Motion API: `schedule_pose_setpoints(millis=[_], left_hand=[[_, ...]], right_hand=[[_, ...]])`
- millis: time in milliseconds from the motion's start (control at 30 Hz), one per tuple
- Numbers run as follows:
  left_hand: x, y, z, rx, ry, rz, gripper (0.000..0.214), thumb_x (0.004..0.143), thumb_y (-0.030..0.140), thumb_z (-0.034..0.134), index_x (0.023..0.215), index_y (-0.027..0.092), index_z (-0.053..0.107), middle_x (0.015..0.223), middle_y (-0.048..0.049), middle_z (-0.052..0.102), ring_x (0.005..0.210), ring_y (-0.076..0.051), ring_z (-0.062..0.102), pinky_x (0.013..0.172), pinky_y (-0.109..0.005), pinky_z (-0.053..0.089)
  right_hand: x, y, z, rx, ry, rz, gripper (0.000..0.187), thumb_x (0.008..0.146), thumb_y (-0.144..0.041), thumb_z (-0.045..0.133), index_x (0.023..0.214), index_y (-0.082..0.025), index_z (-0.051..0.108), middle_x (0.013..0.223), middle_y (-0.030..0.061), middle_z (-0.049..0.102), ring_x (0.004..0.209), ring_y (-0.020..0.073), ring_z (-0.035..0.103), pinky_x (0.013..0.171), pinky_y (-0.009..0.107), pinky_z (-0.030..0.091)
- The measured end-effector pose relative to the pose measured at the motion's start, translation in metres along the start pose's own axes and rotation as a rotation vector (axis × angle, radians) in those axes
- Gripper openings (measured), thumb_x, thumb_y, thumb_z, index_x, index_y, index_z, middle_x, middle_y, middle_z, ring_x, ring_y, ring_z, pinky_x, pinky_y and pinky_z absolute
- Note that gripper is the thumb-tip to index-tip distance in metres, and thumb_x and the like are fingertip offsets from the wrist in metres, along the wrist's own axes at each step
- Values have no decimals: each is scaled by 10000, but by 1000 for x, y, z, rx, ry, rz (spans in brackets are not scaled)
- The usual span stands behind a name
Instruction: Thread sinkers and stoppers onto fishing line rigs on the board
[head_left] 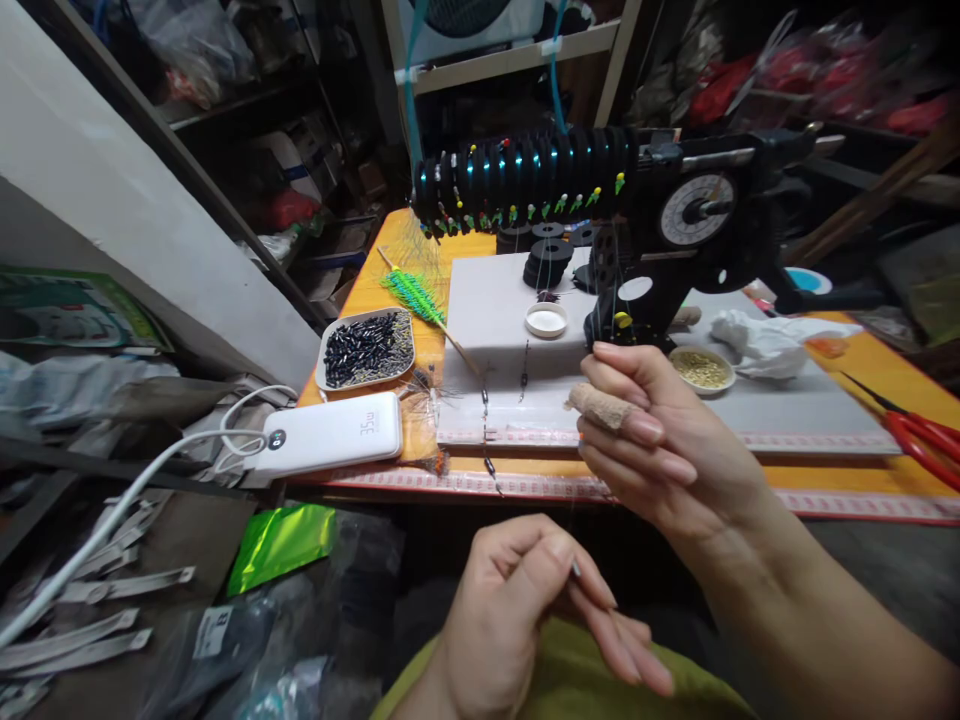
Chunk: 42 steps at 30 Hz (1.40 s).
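Note:
My left hand [525,610] is low, in front of the table edge, with thumb and index finger pinched together. A tiny shiny tip pokes out of the pinch; its kind cannot be made out. Above and to the right, my right hand [645,430] has thumb and forefinger closed on a thin line [616,250] that runs down from the row of black spools [525,175]. A tan wrap [601,406] covers one of its fingers. Dark swivels [524,379] hang on thin lines left of this hand, over the white board [480,300].
A tray of dark swivels [366,348], a white power bank [334,435] and a green brush [415,295] are at left. A dish of gold-coloured bits [702,370], crumpled tissue [772,340] and red-handled scissors [926,440] are at right. A dial [697,208] sits beside the spools.

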<state>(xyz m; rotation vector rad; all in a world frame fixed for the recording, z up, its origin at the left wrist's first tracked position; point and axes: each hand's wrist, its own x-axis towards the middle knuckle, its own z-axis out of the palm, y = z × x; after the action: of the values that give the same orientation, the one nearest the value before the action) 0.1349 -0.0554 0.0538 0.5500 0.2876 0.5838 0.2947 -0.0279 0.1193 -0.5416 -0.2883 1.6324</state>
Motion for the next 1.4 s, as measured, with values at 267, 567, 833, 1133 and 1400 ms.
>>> schedule_pose_setpoints(millis=[267,567,833,1133,1400], left_hand=[[-10,-17,-5,-121,-25,16,374,1004,383,528,808,83,635,600,-55,742,628,-177,763,726,-280,609],[-18,-30,-14,-168,5,-18,428,976,455,538,761,90,605,482,-37,643,485,-135,689,573,-217,565],[-23,-42,-25,-216,-84,63,423,1017,375,435,832,65,656,526,-67,648,554,-180,718,635,-304,593],[-25,-38,-19,-219,-86,38,414,1018,354,453,858,54,690,556,-81,691,647,-206,758,641,-286,601],[-25,-38,-21,-166,7,94,411,1020,357,394,793,85,602,548,-65,647,547,-163,689,690,-376,604]], right_hand=[[-1,-4,-5,-14,-14,22,458,898,-260,547,498,-188,338,387,-71,405,236,8,77,233,146,60],[-2,-5,-7,-38,-23,28,460,920,-275,533,517,-194,327,396,-82,370,243,13,75,235,148,57],[-3,-4,-9,-49,-35,9,468,928,-267,521,538,-196,270,400,-89,370,247,7,56,242,146,50],[-4,-8,-7,-90,-24,-1,475,912,-261,552,538,-198,266,404,-93,384,251,1,51,239,135,65],[-9,-3,-15,-294,28,-31,330,926,-360,584,652,-182,541,427,-83,441,276,7,128,275,124,136]])
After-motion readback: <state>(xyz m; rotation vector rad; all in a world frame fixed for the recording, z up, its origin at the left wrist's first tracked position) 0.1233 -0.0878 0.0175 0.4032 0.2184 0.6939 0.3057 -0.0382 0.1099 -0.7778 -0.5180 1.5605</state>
